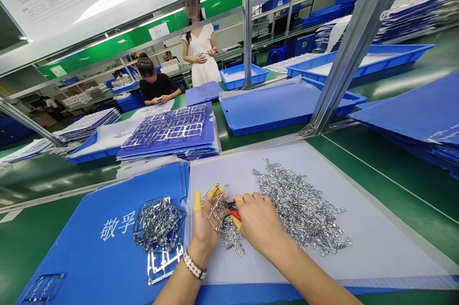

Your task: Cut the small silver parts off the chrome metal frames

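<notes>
white sheet [373,243] on green bench [401,171], left hand [203,231] gripping metal frame [214,208], right hand [260,221] clenching red-handled cutters [234,215].

A blue board [71,247] lies along the green desk's [394,171] near edge, its right side under a pale sheet [376,243] heaped with metal scraps [297,204].

Right hand [260,223] can pass rightward over the translucent plastic sheet [380,243] only by crossing the heap of metal clippings [297,204], which lies directly beside it. Left hand [203,231] is blocked leftward by tangled metal frames [158,224] on the blue board [86,243]. Ahead, a stack of blue trays [168,137] lies beyond the sheet's far edge; an aluminium upright [344,51] stands farther right.
</notes>
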Tool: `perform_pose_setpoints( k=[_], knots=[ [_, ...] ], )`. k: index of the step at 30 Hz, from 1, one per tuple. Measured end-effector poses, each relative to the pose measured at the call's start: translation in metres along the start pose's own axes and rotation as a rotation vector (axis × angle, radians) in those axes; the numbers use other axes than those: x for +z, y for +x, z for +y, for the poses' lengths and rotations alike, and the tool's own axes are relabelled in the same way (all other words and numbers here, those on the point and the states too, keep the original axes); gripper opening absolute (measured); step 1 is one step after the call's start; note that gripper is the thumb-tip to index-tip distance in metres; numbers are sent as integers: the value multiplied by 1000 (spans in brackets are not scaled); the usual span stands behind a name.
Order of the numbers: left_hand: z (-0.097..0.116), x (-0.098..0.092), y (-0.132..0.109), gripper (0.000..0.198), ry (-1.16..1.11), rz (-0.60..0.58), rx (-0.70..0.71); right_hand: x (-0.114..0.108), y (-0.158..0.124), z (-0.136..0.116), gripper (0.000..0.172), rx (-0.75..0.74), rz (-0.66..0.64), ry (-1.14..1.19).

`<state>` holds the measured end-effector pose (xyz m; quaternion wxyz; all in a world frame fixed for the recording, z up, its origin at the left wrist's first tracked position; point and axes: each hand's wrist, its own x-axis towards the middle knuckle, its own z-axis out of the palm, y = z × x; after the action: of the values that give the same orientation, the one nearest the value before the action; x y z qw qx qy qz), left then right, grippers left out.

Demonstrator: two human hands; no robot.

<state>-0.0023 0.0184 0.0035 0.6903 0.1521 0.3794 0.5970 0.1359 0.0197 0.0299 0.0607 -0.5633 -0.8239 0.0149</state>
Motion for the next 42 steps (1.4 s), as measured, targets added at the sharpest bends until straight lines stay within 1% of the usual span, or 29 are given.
perform_pose_setpoints(
  k=[7, 12, 15, 19, 22, 30, 33, 37, 39, 42],
  knots=[
    [3, -1, 1, 53, 8, 20, 47, -3, 6, 1, 15, 10, -36, 12],
    [6, -2, 2, 54, -61, 30, 32, -4, -4, 0, 20, 0, -8, 25],
    [6, 1, 1, 53, -84, 35, 36, -5, -9, -7, 20, -32, -37, 75],
    [5, 5, -1, 51, -66, 57, 58, -5, -9, -14, 20, -45, -67, 114],
    [3, 4, 0, 53, -52, 58, 67, -5, -7, -16, 19, -46, -72, 122],
    [2, 0, 2, 56, -2, 68, 110, -4, -6, -20, 18, -68, -49, 52],
    [2, 1, 2, 58, -24, 49, 107, -5, -9, -12, 17, -51, -32, 62],
    [4, -1, 1, 59, -8, -8, 78, -1, -18, 12, 18, 10, 30, 123],
    [5, -2, 0, 59, 56, -44, 63, 4, -24, 25, 24, 27, 83, 191],
    [7, -3, -2, 61, 221, -113, 67, 13, -34, 39, 33, -18, 188, 336]
  ],
)
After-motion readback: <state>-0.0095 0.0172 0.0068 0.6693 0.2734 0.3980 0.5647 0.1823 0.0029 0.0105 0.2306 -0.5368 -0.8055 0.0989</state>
